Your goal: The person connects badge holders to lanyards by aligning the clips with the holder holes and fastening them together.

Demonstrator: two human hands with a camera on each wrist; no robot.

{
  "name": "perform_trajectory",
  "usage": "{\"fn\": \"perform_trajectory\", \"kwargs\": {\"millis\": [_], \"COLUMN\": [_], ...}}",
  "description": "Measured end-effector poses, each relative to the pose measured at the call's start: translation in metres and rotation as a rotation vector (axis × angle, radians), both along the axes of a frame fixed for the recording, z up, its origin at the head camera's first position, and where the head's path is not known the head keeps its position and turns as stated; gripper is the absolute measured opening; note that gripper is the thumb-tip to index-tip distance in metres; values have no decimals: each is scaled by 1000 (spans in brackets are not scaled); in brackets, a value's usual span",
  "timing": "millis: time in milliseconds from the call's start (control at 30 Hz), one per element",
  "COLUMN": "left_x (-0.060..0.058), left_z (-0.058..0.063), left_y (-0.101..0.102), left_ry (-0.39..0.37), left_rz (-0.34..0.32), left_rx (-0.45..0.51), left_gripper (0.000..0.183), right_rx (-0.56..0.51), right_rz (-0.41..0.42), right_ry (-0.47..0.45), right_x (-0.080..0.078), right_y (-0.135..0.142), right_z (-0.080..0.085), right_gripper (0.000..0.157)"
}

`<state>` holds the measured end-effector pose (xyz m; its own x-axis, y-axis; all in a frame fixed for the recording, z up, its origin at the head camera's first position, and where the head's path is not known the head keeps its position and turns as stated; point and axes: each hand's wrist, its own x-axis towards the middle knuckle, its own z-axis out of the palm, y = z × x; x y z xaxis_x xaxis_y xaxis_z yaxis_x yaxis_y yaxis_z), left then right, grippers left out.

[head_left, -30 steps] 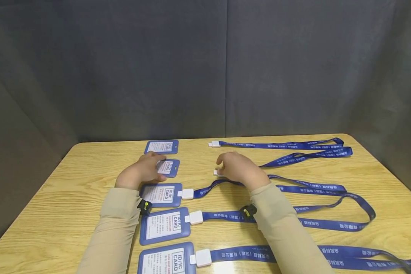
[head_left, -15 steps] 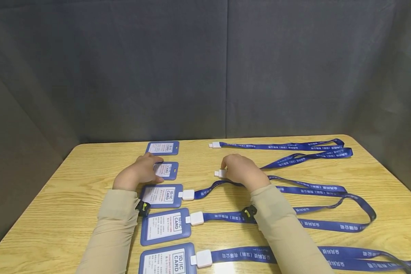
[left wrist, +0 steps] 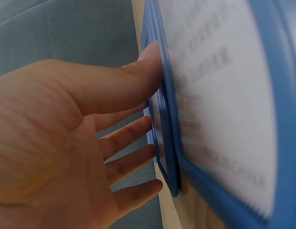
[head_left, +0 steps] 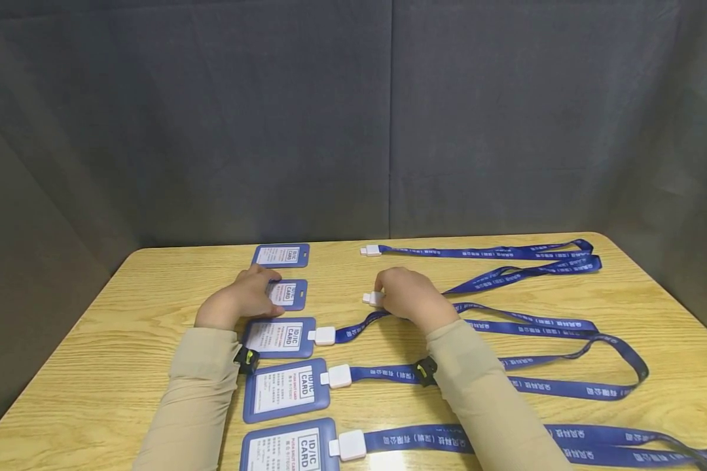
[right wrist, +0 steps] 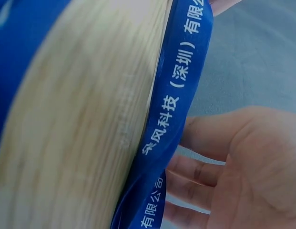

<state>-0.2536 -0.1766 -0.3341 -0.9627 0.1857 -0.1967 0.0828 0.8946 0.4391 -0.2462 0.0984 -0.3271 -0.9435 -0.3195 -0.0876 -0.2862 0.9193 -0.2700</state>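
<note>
My left hand (head_left: 244, 297) holds a blue ID card holder (head_left: 296, 294) in the second row from the back, fingers at its far edge and thumb at its near edge. In the left wrist view the thumb (left wrist: 138, 78) lies against blue holder frames. My right hand (head_left: 412, 294) pinches the white clip (head_left: 374, 299) of a blue lanyard (head_left: 489, 280), with its small tip pointing left toward that holder. A gap of bare wood separates clip and holder. A printed lanyard strap (right wrist: 174, 95) partly covers the right fingertips in the right wrist view.
Behind lie another card holder (head_left: 281, 256) and a separate lanyard (head_left: 465, 252). Nearer me, three holders (head_left: 285, 390) are joined to lanyards by white clips (head_left: 339, 376); the straps run right, partly under my right forearm. A grey curtain (head_left: 353, 131) stands behind the wooden table (head_left: 147, 294).
The held card holder has slid slightly left with my left hand. My right hand has shifted its hold on the clip, then drawn the lanyard a little left.
</note>
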Motion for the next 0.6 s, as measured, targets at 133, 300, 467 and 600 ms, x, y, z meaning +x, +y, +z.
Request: {"fn": "perform_trajectory", "kwargs": {"millis": [133,300,467,600], "left_x": [16,16,17,16], "left_z": [23,22,23,22], "left_y": [1,3,6,9], "left_ry": [-18,2,4,-1], "left_rz": [28,13,8,2], "left_rx": [-25,-44,-45,-41], "left_gripper": [69,68,68,68], "right_rx": [-23,-18,-17,-14], "right_rz": [30,41,50,57], "right_ry": [-12,-6,-11,-15], "right_x": [10,9,8,8], "right_y": [-2,-5,-7,-8], "right_z": [15,14,15,15], "right_gripper": [16,17,17,19]}}
